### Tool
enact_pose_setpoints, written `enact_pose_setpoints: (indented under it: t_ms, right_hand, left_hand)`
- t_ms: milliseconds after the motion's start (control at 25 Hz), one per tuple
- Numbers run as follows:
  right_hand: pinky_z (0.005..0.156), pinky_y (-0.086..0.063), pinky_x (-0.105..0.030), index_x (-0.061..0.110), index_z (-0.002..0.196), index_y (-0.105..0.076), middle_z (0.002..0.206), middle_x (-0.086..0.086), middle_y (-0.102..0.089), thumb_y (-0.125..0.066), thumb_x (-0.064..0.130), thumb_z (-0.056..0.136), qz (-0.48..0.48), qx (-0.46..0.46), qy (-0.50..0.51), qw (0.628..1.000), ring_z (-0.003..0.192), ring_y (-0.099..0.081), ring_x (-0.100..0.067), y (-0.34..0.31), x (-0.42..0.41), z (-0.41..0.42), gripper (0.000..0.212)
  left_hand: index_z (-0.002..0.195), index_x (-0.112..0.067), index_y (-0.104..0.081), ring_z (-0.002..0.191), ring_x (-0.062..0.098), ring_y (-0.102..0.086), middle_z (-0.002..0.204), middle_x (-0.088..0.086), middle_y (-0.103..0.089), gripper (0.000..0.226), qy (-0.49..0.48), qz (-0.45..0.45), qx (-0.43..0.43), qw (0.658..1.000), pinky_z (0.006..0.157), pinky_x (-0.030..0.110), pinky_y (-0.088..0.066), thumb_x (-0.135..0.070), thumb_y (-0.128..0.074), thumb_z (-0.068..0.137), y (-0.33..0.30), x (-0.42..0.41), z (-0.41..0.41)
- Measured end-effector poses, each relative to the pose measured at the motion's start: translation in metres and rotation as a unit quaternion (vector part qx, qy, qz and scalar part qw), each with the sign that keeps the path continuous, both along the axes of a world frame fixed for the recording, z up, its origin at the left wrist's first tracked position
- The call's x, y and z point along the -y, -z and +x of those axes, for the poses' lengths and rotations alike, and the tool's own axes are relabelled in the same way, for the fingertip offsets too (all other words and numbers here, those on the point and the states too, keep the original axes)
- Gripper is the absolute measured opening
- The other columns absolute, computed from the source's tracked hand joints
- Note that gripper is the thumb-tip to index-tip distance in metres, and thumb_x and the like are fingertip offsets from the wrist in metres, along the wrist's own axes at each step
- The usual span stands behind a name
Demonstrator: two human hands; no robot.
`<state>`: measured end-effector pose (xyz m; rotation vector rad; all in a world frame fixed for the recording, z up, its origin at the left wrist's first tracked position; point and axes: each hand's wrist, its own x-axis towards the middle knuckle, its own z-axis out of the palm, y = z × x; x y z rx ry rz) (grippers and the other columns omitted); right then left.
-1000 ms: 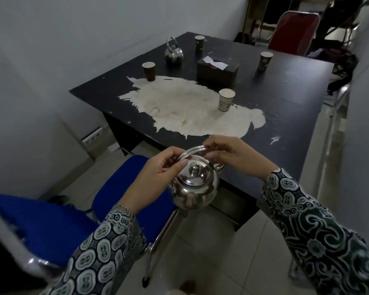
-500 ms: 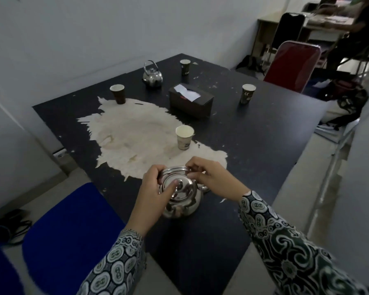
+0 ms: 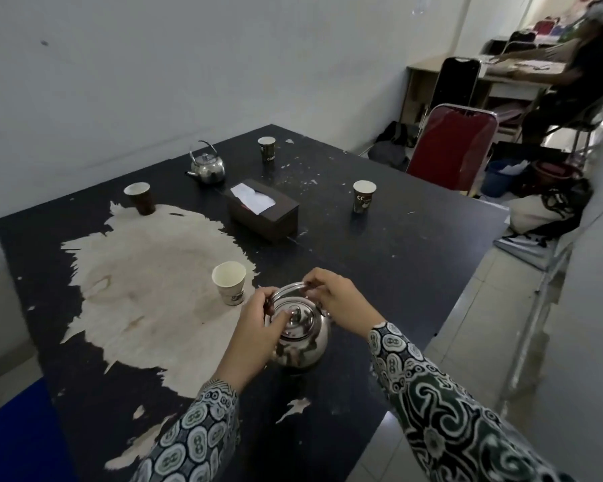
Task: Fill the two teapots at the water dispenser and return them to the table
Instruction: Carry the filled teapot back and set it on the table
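A shiny steel teapot [image 3: 302, 339] sits on the near part of the black table [image 3: 397, 259], or just above it; I cannot tell if it touches. My left hand [image 3: 255, 330] presses on its lid and left side. My right hand [image 3: 338, 302] pinches the arched handle from the right. A second steel teapot [image 3: 208, 167] stands upright at the far left of the table, well beyond both hands.
A white paper cup [image 3: 229, 281] stands just left of the held teapot. Three more cups [image 3: 140, 197] [image 3: 267, 148] [image 3: 363, 195] and a dark tissue box [image 3: 263, 210] stand farther back. A red chair [image 3: 449, 147] is past the far corner, a blue chair [image 3: 11, 440] at near left. A person sits at a desk far right.
Both hands carried the teapot forward from in front of the table edge to over the tabletop and lowered it beside the white cup. The view moved closer to the table.
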<state>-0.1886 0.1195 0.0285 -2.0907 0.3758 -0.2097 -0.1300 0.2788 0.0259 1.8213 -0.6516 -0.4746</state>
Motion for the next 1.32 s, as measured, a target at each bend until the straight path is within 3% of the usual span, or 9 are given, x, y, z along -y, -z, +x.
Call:
enact_pose_setpoints:
  t_ms: [280, 400, 560, 760, 920, 1000, 1200, 1320]
  right_hand:
    - [0.077, -0.042, -0.033, 0.015, 0.095, -0.053, 0.095, -0.004, -0.054, -0.047, 0.008, 0.09, -0.078, -0.036, -0.043, 0.995, 0.087, -0.052, -0.022, 0.017, 0.116, 0.06, 0.011]
    - [0.085, -0.043, -0.04, 0.015, 0.099, -0.05, 0.102, -0.01, -0.054, -0.045, 0.011, 0.091, -0.123, -0.053, -0.067, 0.989, 0.094, -0.053, -0.029, 0.03, 0.159, 0.091, 0.011]
    - [0.08, -0.038, -0.038, 0.014, 0.102, -0.049, 0.103, -0.01, -0.05, -0.04, 0.011, 0.094, -0.125, -0.058, -0.095, 0.986, 0.093, -0.05, -0.028, 0.043, 0.211, 0.13, 0.012]
    - [0.088, -0.039, -0.04, 0.01, 0.101, -0.051, 0.102, -0.013, -0.051, -0.044, 0.008, 0.091, -0.097, -0.087, -0.127, 0.983, 0.1, -0.05, -0.03, 0.052, 0.246, 0.156, 0.013]
    - [0.082, -0.038, -0.027, 0.013, 0.098, -0.056, 0.105, -0.009, -0.057, -0.048, 0.009, 0.088, -0.086, -0.12, -0.167, 0.975, 0.094, -0.051, -0.019, 0.05, 0.266, 0.176, 0.014]
    - [0.079, -0.038, -0.022, 0.018, 0.097, -0.059, 0.1, -0.002, -0.059, -0.054, 0.012, 0.086, -0.084, -0.175, -0.225, 0.955, 0.091, -0.052, -0.013, 0.042, 0.274, 0.187, 0.013]
    - [0.089, -0.049, -0.035, 0.028, 0.105, -0.059, 0.099, 0.006, -0.059, -0.059, 0.02, 0.076, -0.157, -0.292, -0.38, 0.864, 0.093, -0.057, -0.014, 0.008, 0.27, 0.229, 0.03]
    - [0.085, -0.045, -0.026, 0.021, 0.111, -0.058, 0.104, 0.001, -0.061, -0.056, 0.021, 0.081, -0.15, -0.238, -0.386, 0.879, 0.092, -0.054, -0.01, -0.007, 0.246, 0.254, 0.03]
  left_hand:
    - [0.102, -0.028, -0.052, 0.095, 0.005, -0.057, 0.1, -0.005, -0.061, 0.015, -0.011, 0.001, -0.027, 1.0, 0.075, 0.018, -0.044, -0.018, -0.052, 0.091, 0.017, 0.112, 0.054]
    - [0.1, -0.03, -0.054, 0.097, 0.009, -0.059, 0.102, -0.002, -0.062, 0.013, -0.049, 0.003, -0.037, 0.998, 0.079, 0.024, -0.047, -0.021, -0.05, 0.092, 0.037, 0.155, 0.085]
    - [0.099, -0.033, -0.056, 0.095, 0.008, -0.061, 0.101, -0.003, -0.064, 0.013, -0.084, -0.011, -0.054, 0.995, 0.075, 0.024, -0.048, -0.026, -0.046, 0.094, 0.06, 0.209, 0.114]
    - [0.097, -0.033, -0.056, 0.086, -0.004, -0.062, 0.096, -0.006, -0.066, 0.015, -0.098, 0.0, -0.053, 0.994, 0.065, 0.01, -0.047, -0.022, -0.046, 0.094, 0.068, 0.24, 0.127]
    - [0.097, -0.03, -0.06, 0.088, -0.004, -0.062, 0.095, -0.005, -0.068, 0.014, -0.114, 0.004, -0.062, 0.992, 0.072, 0.015, -0.046, -0.023, -0.048, 0.093, 0.067, 0.248, 0.132]
    - [0.095, -0.03, -0.064, 0.09, -0.002, -0.063, 0.095, -0.005, -0.07, 0.015, -0.109, 0.006, -0.084, 0.991, 0.074, 0.015, -0.047, -0.023, -0.051, 0.092, 0.067, 0.247, 0.133]
    - [0.09, -0.031, -0.065, 0.091, 0.001, -0.064, 0.092, -0.007, -0.07, 0.021, -0.128, 0.034, -0.11, 0.985, 0.076, 0.009, -0.046, -0.015, -0.052, 0.092, 0.064, 0.232, 0.143]
    - [0.091, -0.033, -0.063, 0.095, -0.005, -0.061, 0.098, -0.009, -0.068, 0.023, -0.185, 0.035, -0.082, 0.979, 0.077, 0.006, -0.044, -0.013, -0.052, 0.092, 0.051, 0.214, 0.156]
